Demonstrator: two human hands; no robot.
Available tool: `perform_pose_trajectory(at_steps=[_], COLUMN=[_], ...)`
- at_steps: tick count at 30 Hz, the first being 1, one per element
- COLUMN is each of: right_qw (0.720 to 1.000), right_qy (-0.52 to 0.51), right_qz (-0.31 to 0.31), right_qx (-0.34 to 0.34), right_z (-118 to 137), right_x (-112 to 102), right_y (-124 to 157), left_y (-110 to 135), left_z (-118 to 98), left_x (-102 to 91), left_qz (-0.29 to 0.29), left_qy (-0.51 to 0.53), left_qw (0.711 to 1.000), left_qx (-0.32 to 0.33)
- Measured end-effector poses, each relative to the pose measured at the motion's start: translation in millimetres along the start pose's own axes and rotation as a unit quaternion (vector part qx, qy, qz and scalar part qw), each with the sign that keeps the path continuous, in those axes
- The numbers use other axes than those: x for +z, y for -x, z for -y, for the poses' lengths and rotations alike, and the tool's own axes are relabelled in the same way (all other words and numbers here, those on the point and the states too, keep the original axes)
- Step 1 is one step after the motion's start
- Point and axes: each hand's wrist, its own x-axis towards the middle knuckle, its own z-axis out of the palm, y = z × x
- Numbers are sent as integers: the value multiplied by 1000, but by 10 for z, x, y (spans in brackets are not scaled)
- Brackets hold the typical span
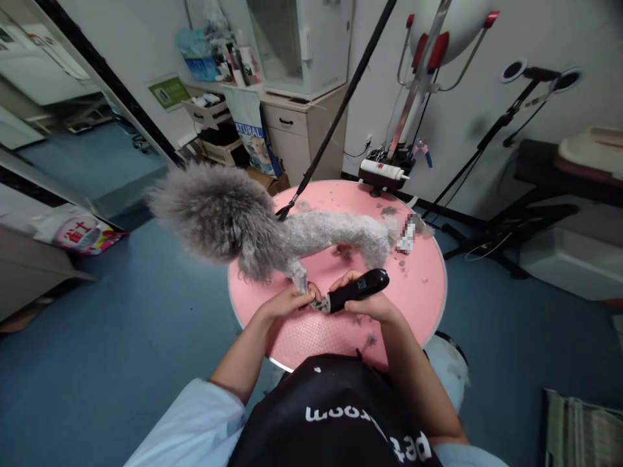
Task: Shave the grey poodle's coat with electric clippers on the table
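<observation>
A grey dog (331, 232) stands on the pink round grooming table (302, 331), its body clipped short and its head still long and fluffy. My left hand (294, 300) is closed around the lower part of one of the dog's legs (300, 277), near the paw. In my right hand (367, 303) is a black hair clipper (360, 290), its blade end pointing left at the paw beside my left fingers. The blade and the paw partly hide each other, so contact between them is unclear. Tufts of cut hair (371, 340) lie on the tabletop.
A black strap (335, 123) slants down to the dog's neck. At the table's back edge a white bottle (384, 170) lies in a holder. A pixelated object (407, 235) rests at the right side. Behind stand a cabinet (292, 130) and a lamp stand (491, 133).
</observation>
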Motion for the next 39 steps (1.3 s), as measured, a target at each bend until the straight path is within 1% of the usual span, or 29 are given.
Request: perform_pose_trajectory(at_steps=[3, 5, 6, 7, 9, 10, 11, 12, 13, 14, 15, 17, 19, 22, 24, 25, 27, 30, 32, 34, 36, 39], right_qw=[998, 997, 996, 993, 973, 957, 940, 927, 919, 917, 921, 934, 941, 938, 938, 940, 944, 934, 927, 924, 921, 910], right_qy=[-12, -13, -16, -26, -70, -103, -139, -173, -200, -216, -219, -187, -144, -122, -112, -92, -20, 84, 111, 123, 136, 167], right_qz=[-57, -71, -84, -113, -215, -268, -306, -328, -334, -325, -312, -294, -293, -318, -324, -326, -330, -336, -333, -325, -319, -317], right_qx=[-17, -3, 10, 21, 39, 46, 54, 62, 68, 75, 79, 83, 85, 70, 54, 43, 5, -84, -131, -162, -180, -209], right_z=[-48, -133, -192, -259, -396, -455, -503, -536, -556, -565, -565, -554, -543, -531, -519, -510, -488, -452, -434, -426, -429, -457], right_x=[30, 59, 77, 98, 151, 185, 221, 260, 299, 337, 370, 423, 456, 485, 500, 508, 529, 575, 606, 624, 626, 620], right_y=[-20, -10, 5, 30, 111, 165, 228, 295, 364, 432, 494, 596, 665, 744, 808, 844, 919, 1008, 1043, 1062, 1067, 1046], left_y=[5, -2, -7, -13, -18, -16, -10, 0, 15, 34, 54, 94, 122, 127, 109, 96, 66, 16, -12, -33, -45, -50], left_z=[-66, -125, -147, -159, -146, -125, -100, -78, -64, -63, -77, -150, -260, -417, -482, -501, -515, -503, -491, -483, -477, -472], left_x=[26, 59, 79, 100, 146, 170, 194, 218, 241, 261, 278, 295, 289, 263, 260, 269, 311, 424, 512, 586, 636, 673], left_qz=[-8, -38, -63, -92, -139, -151, -158, -161, -163, -165, -165, -147, -103, -24, -7, -11, -27, -47, -68, -99, -125, -146], left_qy=[-16, -42, -54, -62, -51, -34, -15, -1, 6, 5, -3, -23, -27, -21, -28, -38, -67, -97, -85, -66, -55, -47], left_qw=[1000, 998, 995, 990, 982, 980, 980, 981, 981, 981, 981, 984, 990, 997, 998, 997, 995, 990, 988, 984, 982, 980], left_qx=[5, 36, 61, 87, 121, 123, 117, 109, 104, 101, 102, 102, 96, 73, 60, 60, 68, 93, 114, 131, 134, 125])
